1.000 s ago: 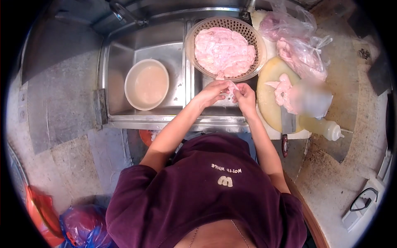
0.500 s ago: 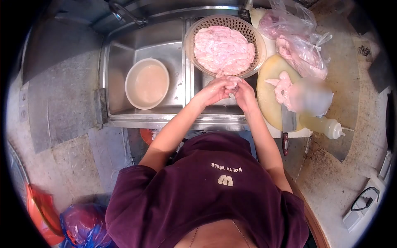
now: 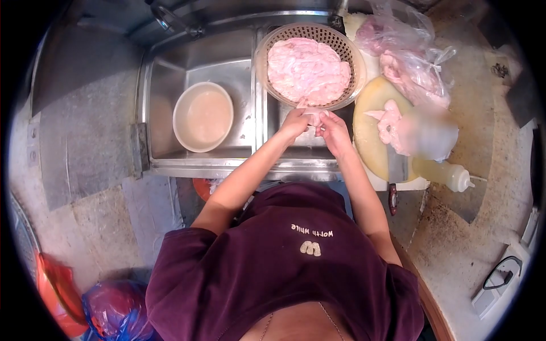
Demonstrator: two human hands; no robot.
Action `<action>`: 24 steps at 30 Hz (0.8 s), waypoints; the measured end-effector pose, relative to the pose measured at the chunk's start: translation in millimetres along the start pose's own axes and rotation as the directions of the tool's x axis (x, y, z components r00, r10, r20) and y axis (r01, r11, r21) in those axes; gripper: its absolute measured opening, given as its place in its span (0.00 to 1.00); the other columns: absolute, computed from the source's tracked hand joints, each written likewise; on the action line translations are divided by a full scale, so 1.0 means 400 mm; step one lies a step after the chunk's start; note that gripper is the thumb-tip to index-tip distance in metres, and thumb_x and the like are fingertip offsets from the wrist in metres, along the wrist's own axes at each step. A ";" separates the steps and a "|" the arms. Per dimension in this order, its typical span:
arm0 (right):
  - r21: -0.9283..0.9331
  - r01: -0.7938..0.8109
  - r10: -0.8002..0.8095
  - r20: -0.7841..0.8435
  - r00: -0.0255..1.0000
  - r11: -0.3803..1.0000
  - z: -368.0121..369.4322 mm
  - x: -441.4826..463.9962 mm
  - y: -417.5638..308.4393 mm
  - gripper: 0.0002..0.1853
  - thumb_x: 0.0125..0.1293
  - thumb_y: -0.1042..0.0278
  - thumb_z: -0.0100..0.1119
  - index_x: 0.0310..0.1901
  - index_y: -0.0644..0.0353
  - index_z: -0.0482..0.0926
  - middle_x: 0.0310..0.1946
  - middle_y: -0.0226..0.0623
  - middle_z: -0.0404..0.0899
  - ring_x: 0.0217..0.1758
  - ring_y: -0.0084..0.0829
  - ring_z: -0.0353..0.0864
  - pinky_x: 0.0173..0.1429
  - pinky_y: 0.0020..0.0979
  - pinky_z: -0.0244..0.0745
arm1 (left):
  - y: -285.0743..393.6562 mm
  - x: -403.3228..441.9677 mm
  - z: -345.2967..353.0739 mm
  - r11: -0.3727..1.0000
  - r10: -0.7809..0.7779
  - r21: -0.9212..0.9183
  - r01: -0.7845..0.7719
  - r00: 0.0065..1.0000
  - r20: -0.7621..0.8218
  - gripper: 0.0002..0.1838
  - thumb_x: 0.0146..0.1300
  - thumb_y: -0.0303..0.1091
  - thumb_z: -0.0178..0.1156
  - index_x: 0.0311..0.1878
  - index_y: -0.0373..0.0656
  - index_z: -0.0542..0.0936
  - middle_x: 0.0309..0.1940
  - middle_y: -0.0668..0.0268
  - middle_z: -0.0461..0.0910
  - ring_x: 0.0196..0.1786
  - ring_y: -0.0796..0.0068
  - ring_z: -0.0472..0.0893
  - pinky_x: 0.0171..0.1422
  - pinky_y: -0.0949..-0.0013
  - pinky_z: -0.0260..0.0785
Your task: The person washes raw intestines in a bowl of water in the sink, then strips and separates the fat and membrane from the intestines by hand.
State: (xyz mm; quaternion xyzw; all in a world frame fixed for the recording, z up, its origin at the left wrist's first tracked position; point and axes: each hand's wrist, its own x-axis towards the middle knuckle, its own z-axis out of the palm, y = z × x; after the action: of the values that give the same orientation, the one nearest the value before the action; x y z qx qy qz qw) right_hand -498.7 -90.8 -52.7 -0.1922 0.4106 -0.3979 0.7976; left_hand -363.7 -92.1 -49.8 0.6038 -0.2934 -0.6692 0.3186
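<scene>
Between both hands, just below the basket's front rim, a piece of pale pink raw meat or skin is stretched. My left hand grips its left side, while my right hand pinches its right side. Above them sits a perforated basket heaped with pale pink raw meat. A strip of that meat reaches over the rim towards my fingers; whether it joins the held piece is unclear.
Left sink basin holds a round bowl of cloudy liquid. On the right are a round board with meat, a cleaver, a squeeze bottle and bagged meat. A faucet stands at the back left.
My hands first came closer together around the meat, bunching it. Now they are slightly apart again, with the piece spread between the fingers.
</scene>
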 end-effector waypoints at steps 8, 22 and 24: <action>-0.327 0.069 -0.092 -0.053 0.994 0.942 -0.023 -0.019 -0.006 0.06 0.62 0.70 0.49 0.36 0.61 0.74 0.26 0.30 0.75 0.27 0.19 0.72 0.29 0.19 0.67 | 0.028 -0.052 0.011 0.951 0.050 -0.301 0.076 0.919 0.390 0.11 0.62 0.37 0.51 0.40 0.40 0.74 0.28 0.71 0.72 0.26 0.87 0.66 0.26 0.82 0.57; 0.296 -0.059 0.034 0.089 0.995 0.953 -0.079 -0.001 0.042 0.11 0.58 0.76 0.46 0.44 0.64 0.69 0.38 0.39 0.74 0.40 0.32 0.75 0.46 0.33 0.72 | -0.064 -0.113 0.046 0.975 0.211 -0.101 -0.200 0.971 0.112 0.09 0.59 0.32 0.51 0.41 0.39 0.75 0.24 0.70 0.75 0.22 0.86 0.69 0.25 0.82 0.62; 0.321 -0.028 0.003 0.078 0.997 0.947 -0.068 0.001 0.050 0.10 0.59 0.75 0.46 0.44 0.64 0.69 0.39 0.39 0.73 0.42 0.32 0.74 0.49 0.33 0.70 | -0.077 -0.111 0.039 0.969 0.248 -0.034 -0.246 0.967 0.057 0.12 0.59 0.32 0.51 0.45 0.39 0.73 0.27 0.69 0.75 0.27 0.84 0.72 0.28 0.80 0.66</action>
State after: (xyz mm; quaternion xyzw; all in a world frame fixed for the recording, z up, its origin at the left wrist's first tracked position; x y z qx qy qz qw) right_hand -511.0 -78.4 -81.7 -0.0715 0.3107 -0.4457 0.8365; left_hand -378.5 -38.1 -44.8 0.5376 -0.3672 -0.6461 0.3984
